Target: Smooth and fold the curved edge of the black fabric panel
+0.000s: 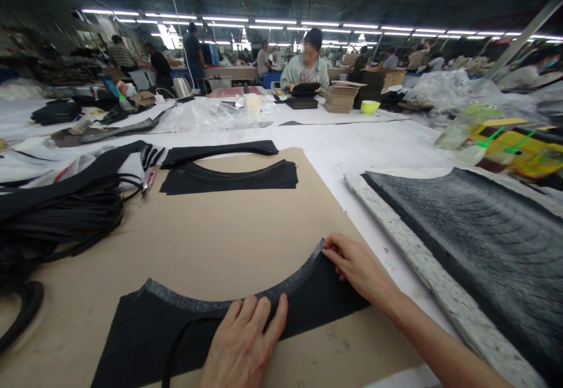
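A curved black fabric piece (145,329) lies in front of me, with a grey speckled band along its concave edge. My left hand (246,338) rests on its middle, fingers stretched over the cloth just below the band. A narrow black strip (176,341) loops over the fabric and runs toward the left hand, where its end is hidden. At the upper right tip, my right hand (349,262) pinches the edge of the black fabric between thumb and fingers.
Brown paper (211,230) covers the table beneath. Two stacks of similar black pieces (233,180) lie farther back. At left are a bundle of black strips (65,218) and a black handle loop (26,312). A grey-coated pad (475,230) lies at right. A co-worker (308,65) stands opposite.
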{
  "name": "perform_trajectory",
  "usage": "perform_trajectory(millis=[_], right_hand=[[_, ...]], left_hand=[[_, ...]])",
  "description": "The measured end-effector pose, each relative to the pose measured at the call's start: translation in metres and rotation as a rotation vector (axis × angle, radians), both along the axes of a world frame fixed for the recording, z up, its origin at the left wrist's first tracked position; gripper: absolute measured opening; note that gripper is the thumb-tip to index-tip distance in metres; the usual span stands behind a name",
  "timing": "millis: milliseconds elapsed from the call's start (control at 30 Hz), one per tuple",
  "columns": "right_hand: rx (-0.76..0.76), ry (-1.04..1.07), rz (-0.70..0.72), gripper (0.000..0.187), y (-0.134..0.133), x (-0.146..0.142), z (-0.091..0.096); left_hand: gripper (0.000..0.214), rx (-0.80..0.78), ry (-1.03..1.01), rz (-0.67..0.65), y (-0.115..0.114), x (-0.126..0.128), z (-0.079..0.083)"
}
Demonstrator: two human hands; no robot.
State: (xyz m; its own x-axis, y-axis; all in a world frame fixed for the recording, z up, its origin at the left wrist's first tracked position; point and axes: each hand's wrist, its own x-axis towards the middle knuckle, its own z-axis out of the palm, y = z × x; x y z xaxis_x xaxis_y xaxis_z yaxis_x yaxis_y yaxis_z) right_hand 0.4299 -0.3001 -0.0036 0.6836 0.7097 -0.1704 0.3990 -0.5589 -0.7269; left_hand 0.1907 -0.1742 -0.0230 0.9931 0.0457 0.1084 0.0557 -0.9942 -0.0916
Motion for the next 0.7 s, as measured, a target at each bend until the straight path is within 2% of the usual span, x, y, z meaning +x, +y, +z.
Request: perform_trajectory(millis=[467, 700], right_hand=[[0.007, 0.074, -0.020, 0.017, 0.0003, 0.0013, 0.0025], [-0.029, 0.005, -0.007, 0.012, 0.0000, -0.0002, 0.0010]], left_hand=[[0.064, -0.010, -0.015, 0.000, 0.0011, 0.0013, 0.0016], [0.065, -0.018, 0.031, 0.024, -0.0015, 0.0002, 0.0036]])
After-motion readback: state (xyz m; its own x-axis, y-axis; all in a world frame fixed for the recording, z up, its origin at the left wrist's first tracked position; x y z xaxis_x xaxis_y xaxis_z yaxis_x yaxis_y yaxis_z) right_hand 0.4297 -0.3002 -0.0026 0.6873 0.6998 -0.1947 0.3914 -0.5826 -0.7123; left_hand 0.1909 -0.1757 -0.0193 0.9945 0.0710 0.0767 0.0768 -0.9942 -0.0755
